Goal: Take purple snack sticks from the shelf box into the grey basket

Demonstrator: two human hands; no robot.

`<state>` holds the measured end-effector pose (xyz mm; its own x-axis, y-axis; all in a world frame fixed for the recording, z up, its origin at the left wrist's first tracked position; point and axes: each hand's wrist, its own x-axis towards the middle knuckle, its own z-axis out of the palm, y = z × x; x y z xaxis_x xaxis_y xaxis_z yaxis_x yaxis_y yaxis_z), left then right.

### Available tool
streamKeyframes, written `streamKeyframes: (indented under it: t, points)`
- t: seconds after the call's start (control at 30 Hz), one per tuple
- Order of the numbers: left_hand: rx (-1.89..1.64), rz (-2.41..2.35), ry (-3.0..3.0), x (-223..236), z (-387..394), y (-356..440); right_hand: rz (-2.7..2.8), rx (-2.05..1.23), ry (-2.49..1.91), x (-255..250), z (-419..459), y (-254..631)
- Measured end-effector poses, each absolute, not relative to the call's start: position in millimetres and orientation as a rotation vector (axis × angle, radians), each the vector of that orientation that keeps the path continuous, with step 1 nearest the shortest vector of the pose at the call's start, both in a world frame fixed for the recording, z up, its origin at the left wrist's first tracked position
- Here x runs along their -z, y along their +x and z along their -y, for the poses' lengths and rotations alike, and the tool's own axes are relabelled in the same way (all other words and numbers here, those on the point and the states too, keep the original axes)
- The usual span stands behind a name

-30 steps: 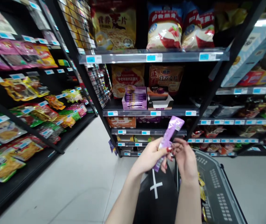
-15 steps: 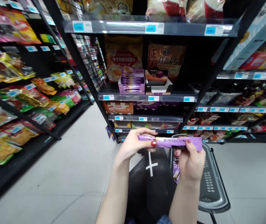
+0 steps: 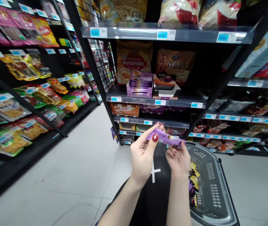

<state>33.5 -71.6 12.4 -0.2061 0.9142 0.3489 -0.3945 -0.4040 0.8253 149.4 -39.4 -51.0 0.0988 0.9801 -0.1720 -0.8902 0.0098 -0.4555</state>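
A slim purple sachet [image 3: 165, 138] is held between both hands above my knees, tilted down toward its right end. My left hand [image 3: 144, 153] pinches its left end, with the thumb on top. At the other end, the fingertips of my right hand [image 3: 178, 160] grip the sachet. On the shelf beyond stands an open purple display box [image 3: 140, 91] filled with similar purple sachets. Beside it is a black and orange display box [image 3: 167, 86] with a white cut-out front.
To my right is a dark shopping basket [image 3: 210, 188] with yellow and purple packets [image 3: 194, 180] inside. A black shelf rack [image 3: 157, 101] stands ahead, with large cereal bags [image 3: 134, 61] on it. Another rack of snack bags [image 3: 9, 141] runs along the left. Pale floor tiles [image 3: 77, 175] lie between.
Both hands have drawn closer together, and the sachet has gone from nearly level to slanting down rightward. The view has shifted, so more of the basket and its packets shows.
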Motion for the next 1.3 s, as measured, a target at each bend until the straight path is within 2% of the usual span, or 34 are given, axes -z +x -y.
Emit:
streamKeyframes:
  t: [0.2, 0.57, 0.77, 1.1, 1.3]
  points:
    - [-1.819, -0.706, 0.972, -9.7, 69.7, 33.9, 0.203, -1.535, -0.496, 54.2, 35.2, 133.0]
    - [-1.681, -0.555, 0.559, -8.6, 50.2, 16.6, 0.631, -1.001, -0.726, 40.9, 58.9, 149.1]
    - [-1.649, -0.598, 0.557, -4.7, 46.2, 15.7, 0.640, -0.914, -0.789, 30.5, 62.6, 148.5]
    - [-1.455, -0.720, 0.863, 3.7, 34.4, 9.7, 0.498, -0.921, -0.816, 32.2, 55.0, 155.7]
    - [-1.509, -0.784, 1.017, 0.0, 40.9, 15.0, 0.342, -1.254, -0.783, 56.0, 32.7, 150.8]
